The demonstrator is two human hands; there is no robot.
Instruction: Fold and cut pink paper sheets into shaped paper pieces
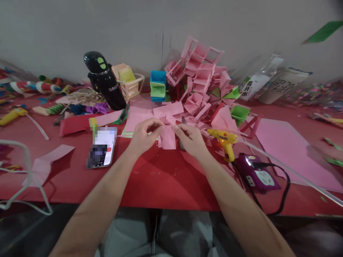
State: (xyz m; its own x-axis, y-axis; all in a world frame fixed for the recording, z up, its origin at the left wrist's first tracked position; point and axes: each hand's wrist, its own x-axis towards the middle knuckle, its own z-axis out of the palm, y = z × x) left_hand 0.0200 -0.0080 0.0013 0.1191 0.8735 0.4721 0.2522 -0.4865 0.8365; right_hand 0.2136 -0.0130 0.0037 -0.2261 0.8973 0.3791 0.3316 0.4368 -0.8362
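A small sheet of pink paper (pixel 168 138) hangs between my two hands over the red table (pixel 171 189). My left hand (pixel 147 136) pinches its upper left corner, and my right hand (pixel 189 138) pinches the upper right one. Just beyond my fingers lie loose pink strips (pixel 168 109) and larger pink sheets. To the right of my right hand stands a yellow hot glue gun (pixel 225 141) with a long clear glue stick out of its back. Behind it all rises a pile of folded pink paper frames (pixel 199 76).
A phone (pixel 104 148) lies left of my left arm, near scissors (pixel 123 114). A black bottle (pixel 107 84) stands behind. On the right are a purple power box (pixel 258 173) with a black cable and a big pink sheet (pixel 292 150). A white cable (pixel 26 157) curls at the left.
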